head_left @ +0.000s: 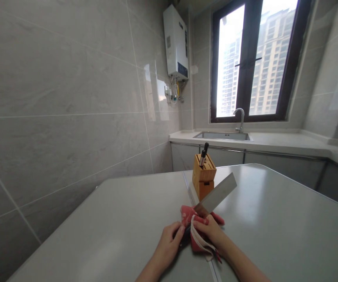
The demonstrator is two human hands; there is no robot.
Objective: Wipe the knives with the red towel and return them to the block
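Observation:
A cleaver (219, 192) with a broad steel blade points up and away to the right above the table. Its dark handle is partly hidden, and my left hand (169, 238) is closed around it. With fingers bent, my right hand (211, 231) grips a red cloth (197, 244) with a pale edge, close to where the blade meets the handle. Folds of the cloth lie against the lower part of the blade and hang below my right hand. Just behind the blade stands a wooden knife block (205, 174), with one black-handled tool (203, 156) upright in its slot.
The pale table (136, 211) has a seam running down its middle. Farther back, a counter (280, 139) holds a sink (224, 136) and a curved faucet (240, 117) beneath a window. A white water heater (175, 43) hangs on the tiled wall.

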